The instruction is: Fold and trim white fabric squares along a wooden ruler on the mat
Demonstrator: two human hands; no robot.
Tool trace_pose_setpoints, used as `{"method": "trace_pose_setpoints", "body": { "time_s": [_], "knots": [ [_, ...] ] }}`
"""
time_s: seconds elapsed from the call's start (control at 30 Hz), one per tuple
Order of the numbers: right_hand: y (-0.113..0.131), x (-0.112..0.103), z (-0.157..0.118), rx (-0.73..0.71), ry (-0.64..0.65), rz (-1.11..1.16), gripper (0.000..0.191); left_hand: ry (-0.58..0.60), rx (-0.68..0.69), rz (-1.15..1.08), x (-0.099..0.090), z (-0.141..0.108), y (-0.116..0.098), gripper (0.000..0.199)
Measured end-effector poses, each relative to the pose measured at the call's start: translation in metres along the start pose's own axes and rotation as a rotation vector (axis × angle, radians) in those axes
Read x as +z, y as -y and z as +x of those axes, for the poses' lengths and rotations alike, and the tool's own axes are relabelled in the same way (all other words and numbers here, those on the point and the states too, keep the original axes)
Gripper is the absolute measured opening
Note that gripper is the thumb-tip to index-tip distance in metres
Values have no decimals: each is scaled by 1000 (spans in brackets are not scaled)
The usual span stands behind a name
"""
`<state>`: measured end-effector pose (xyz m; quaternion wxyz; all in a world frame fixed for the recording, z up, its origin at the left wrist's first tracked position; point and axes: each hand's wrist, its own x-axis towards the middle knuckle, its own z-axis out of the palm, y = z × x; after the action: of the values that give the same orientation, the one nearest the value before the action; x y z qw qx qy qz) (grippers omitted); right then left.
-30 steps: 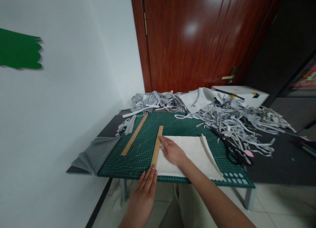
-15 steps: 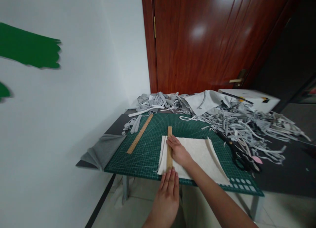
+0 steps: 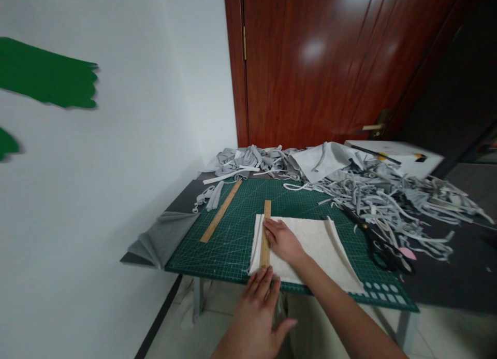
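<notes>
A wooden ruler lies lengthwise near the left edge of a cream cloth, its far end jutting past the fabric. My right hand rests on the cloth, fingertips flat on the ruler's middle. At the ruler's near end my left hand touches it with stretched fingertips, thumb spread to the side. Folded edges run along the cloth's left and right sides. Beneath everything is a green cutting mat with a printed grid.
A second wooden ruler lies at the left. Grey folded fabric sits at the table's left corner. Black scissors lie right, beside heaped grey strips. A white box stands behind them, before a reddish door.
My left hand's fingers have spread and its thumb has come away to the right. The ruler's near end has shifted slightly left, and my right hand has slid a little nearer along it.
</notes>
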<state>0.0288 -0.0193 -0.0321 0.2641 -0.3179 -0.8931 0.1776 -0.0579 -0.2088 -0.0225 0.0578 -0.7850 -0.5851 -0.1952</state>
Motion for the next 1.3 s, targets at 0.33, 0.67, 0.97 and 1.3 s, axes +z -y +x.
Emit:
{"method": "trace_pose_setpoints", "body": {
  "time_s": [0.33, 0.67, 0.97, 1.3],
  "knots": [
    [4, -4, -1, 8, 21, -48, 42, 211, -621, -208, -8, 119, 80, 28],
    [4, -7, -1, -54, -59, 11, 27, 423, -793, -343, 9, 166, 102, 23],
    [8, -11, -1, -43, -16, 67, 36, 265, -773, -309, 16, 165, 104, 29],
    [4, -9, -2, 30, -37, 80, 25, 117, -658, -385, 17, 158, 110, 45]
  ]
}}
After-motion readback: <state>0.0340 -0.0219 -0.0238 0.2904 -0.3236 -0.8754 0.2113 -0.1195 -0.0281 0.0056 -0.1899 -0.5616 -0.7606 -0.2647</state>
